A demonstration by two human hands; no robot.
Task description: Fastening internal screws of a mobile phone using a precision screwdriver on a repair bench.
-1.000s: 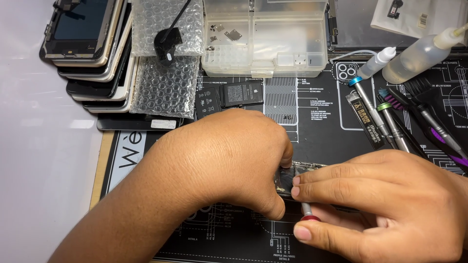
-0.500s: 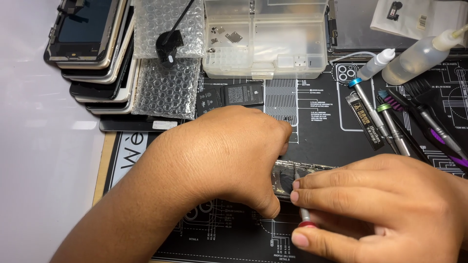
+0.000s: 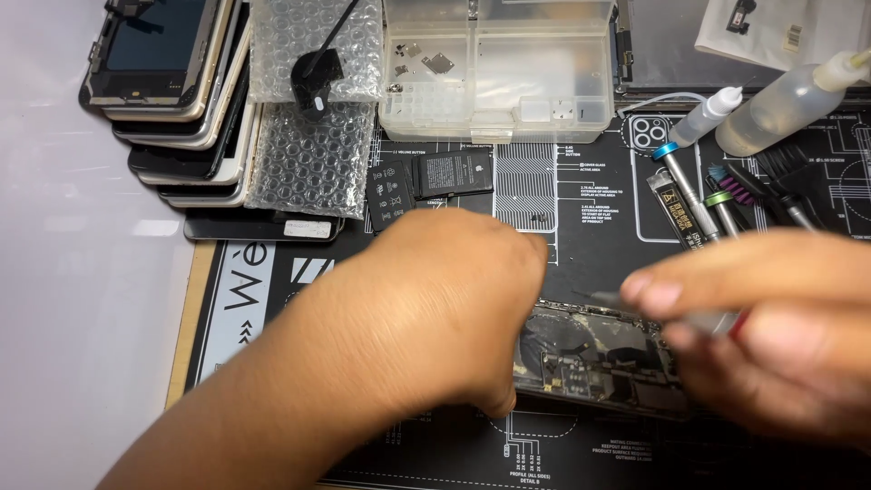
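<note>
**Opened phone under two hands on the repair mat**

The opened phone (image 3: 594,358) lies flat on the black repair mat (image 3: 581,218), low and right of centre, its long side running left to right. Its back is off: inside show dark boards, metal shields and a round black part, with pale, yellowish smears across the surface and along the upper edge. Its left end is hidden under the left hand (image 3: 435,313), which rests knuckles-up over it with the fingers curled down onto that end; the grip itself cannot be seen.

The right hand (image 3: 771,327) is blurred. Its fingers are pinched together on a thin tool (image 3: 626,300) with a grey shaft, whose dark tip points left just above the phone's upper edge.

Behind, a clear parts box (image 3: 494,73) holds small metal pieces. A stack of phones (image 3: 177,100) stands at the far left beside bubble wrap (image 3: 313,163). A small black battery (image 3: 451,174) lies on the mat near the box. To the right rest screwdrivers (image 3: 685,195) and two squeeze bottles (image 3: 780,104). The desk (image 3: 82,318) is white.
</note>
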